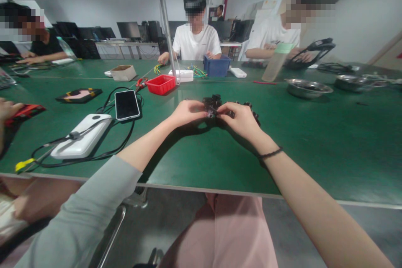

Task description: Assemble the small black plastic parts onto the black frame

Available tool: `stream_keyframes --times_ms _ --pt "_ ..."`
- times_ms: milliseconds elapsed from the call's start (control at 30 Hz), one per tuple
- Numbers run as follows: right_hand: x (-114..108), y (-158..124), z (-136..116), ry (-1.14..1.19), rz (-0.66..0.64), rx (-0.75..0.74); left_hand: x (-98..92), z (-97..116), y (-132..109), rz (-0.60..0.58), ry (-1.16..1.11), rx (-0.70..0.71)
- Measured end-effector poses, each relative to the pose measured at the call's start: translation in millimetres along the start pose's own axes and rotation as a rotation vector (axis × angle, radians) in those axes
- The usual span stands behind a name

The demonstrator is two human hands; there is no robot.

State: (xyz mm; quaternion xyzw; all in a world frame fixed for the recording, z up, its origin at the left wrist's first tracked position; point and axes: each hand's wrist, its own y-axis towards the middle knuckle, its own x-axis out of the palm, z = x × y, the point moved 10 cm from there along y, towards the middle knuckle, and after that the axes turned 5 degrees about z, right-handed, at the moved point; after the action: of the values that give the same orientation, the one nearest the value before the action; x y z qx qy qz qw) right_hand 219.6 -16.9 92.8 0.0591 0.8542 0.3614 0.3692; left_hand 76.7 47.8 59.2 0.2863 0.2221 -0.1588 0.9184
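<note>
While I look through the head camera, a small black gadget (215, 101) is between the two hands, over the middle of the green surface (314, 146); I cannot tell whether it touches down. I have the left hand (190, 112) pinching it from the left and the right hand (241, 118) pinching it from the right, though the fingers hide exactly which bit each tip grips. More black parts (248, 104) show just behind the right hand, too blurred for me to make out. To my left lie a phone (127, 105) and a white power bank (87, 137), with a black cable (74, 135) across the latter. Farther out I see a red tray (163, 86), a blue bin (216, 68) and, off to the right, a bottle (275, 67) near a metal bowl (309, 93). Opposite, a person in a white shirt (196, 42) sits, one hand near some yellow wires (156, 69).
</note>
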Motion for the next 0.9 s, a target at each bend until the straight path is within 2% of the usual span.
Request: stream_keyframes --times_ms 367,667,900 --pt "0.8 -0.1 -2.6 -0.008 -0.015 -0.015 -1.4 5.4 -0.3 0.010 -0.051 0.027" --pt "-1.2 -0.2 -4.7 -0.002 -0.005 -0.023 -0.9 1.2 -1.6 0.007 -0.104 -0.034" --pt "-2.8 0.0 -6.0 0.009 0.012 -0.042 0.7 0.7 -0.9 -0.012 -0.142 -0.028"
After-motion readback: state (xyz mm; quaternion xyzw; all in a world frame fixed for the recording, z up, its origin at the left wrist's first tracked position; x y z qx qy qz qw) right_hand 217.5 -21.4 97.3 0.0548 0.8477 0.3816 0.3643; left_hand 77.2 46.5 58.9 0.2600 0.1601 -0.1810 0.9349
